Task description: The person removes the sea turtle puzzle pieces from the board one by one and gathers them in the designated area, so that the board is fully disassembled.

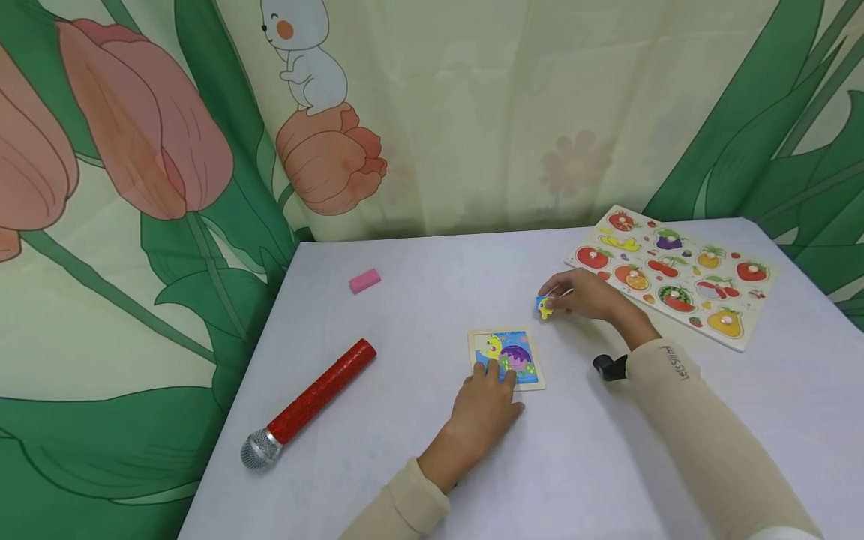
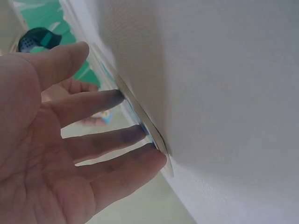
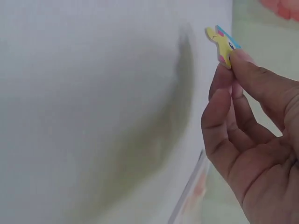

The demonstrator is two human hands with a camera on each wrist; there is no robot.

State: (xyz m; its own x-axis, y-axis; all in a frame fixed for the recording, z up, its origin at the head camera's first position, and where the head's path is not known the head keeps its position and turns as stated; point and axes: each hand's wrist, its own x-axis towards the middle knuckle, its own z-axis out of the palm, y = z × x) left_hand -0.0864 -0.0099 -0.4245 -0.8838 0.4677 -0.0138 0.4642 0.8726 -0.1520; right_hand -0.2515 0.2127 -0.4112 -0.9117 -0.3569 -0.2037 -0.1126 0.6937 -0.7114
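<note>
Tray holding turtle picture, left grip straight-fingered on it, right grip pinching yellow piece

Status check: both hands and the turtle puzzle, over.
Left hand touching turtle puzzle. Right hand pinching yellow-and-blue piece. No object between piece and puzzle.

The head view looks forward and steeply down across the tabletop, its tulip-print backdrop at twelve o'clock. The left-wrist view skims the table close by the left hand's palm; both share the turtle puzzle. The right-wrist view, also close, shares with the head the puzzle piece, between one and two o'clock.
</note>
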